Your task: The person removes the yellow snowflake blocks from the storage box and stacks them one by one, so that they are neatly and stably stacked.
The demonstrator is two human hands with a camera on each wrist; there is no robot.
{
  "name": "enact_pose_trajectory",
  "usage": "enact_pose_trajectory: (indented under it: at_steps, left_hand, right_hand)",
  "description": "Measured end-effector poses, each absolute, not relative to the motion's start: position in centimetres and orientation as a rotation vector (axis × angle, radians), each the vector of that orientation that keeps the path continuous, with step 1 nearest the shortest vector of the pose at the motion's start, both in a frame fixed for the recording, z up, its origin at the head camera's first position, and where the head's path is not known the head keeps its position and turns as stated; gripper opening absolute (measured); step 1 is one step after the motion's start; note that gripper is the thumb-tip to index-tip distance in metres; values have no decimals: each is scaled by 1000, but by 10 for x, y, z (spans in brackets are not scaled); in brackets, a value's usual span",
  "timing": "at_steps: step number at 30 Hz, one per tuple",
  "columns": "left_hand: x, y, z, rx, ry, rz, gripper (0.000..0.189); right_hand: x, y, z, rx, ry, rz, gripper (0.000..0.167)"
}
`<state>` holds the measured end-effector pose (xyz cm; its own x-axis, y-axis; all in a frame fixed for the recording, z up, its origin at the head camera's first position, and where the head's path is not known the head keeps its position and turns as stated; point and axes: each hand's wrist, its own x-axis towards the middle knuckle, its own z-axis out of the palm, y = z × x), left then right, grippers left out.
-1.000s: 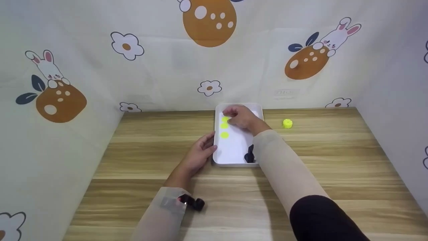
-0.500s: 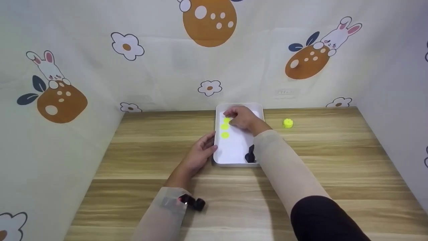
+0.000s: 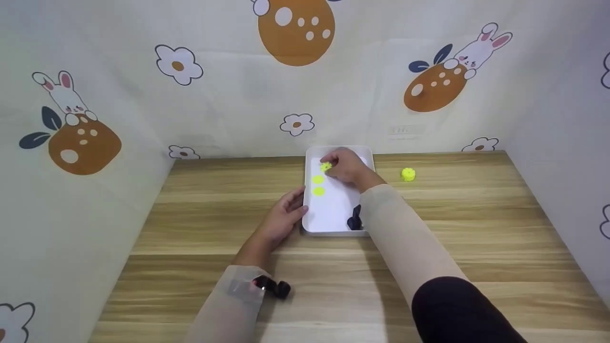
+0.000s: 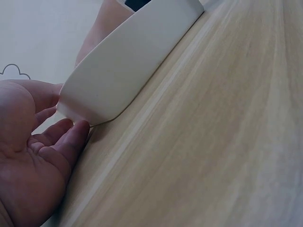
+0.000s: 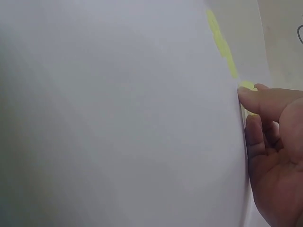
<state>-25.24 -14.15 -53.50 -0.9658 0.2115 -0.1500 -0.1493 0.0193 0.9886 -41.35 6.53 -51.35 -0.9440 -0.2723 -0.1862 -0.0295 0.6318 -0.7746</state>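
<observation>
Printed cloth (image 3: 238,109) behind, wood table (image 3: 190,214) below, white tray (image 3: 329,216) on it: I am pinching a yellow cog (image 3: 326,166).
The tray is lying at the back of the table, close to the cloth. My right hand (image 3: 345,166) is reaching inside its walls, thumb and fingertips clamping on the cog near the far left corner; whether the cog is touching the tray's floor, I cannot tell. My left hand (image 3: 282,216) is resting against the left wall from outside, thumb and fingers relaxing apart. A black gadget (image 3: 281,289) is sitting at my left sleeve (image 3: 228,300). A second cog (image 3: 408,174) is waiting on the table, right of the tray. Two yellow discs (image 3: 318,191) are lying in the tray, lining up nearer me than the pinched cog.
</observation>
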Motion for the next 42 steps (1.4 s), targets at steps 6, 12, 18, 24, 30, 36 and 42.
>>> enact_pose_trajectory:
  at_steps: [6, 12, 18, 24, 30, 36, 42]
  left_hand:
    - [-253, -141, -534, 64, 2056, 2039, 60]
    - [-255, -139, -534, 66, 2061, 2035, 59]
    - [-256, -138, -535, 51, 2080, 2022, 58]
    - [-255, -139, -538, 78, 2054, 2051, 60]
    - [-253, -141, -537, 76, 2055, 2056, 60]
    - [-253, -140, -537, 61, 2062, 2045, 60]
    - [-253, -140, -537, 41, 2068, 2035, 58]
  right_hand:
    - [-416, 66, -512, -275, 2577, -1205, 31]
    - [-418, 68, -508, -246, 2583, -1218, 31]
    - [-416, 69, -498, -169, 2484, -1366, 33]
    - [-413, 71, -479, -133, 2285, -1659, 38]
    - [-405, 78, -458, -156, 2193, -1784, 36]
    - [-387, 97, -444, -185, 2177, -1845, 37]
    - [-367, 123, -440, -144, 2129, -1985, 40]
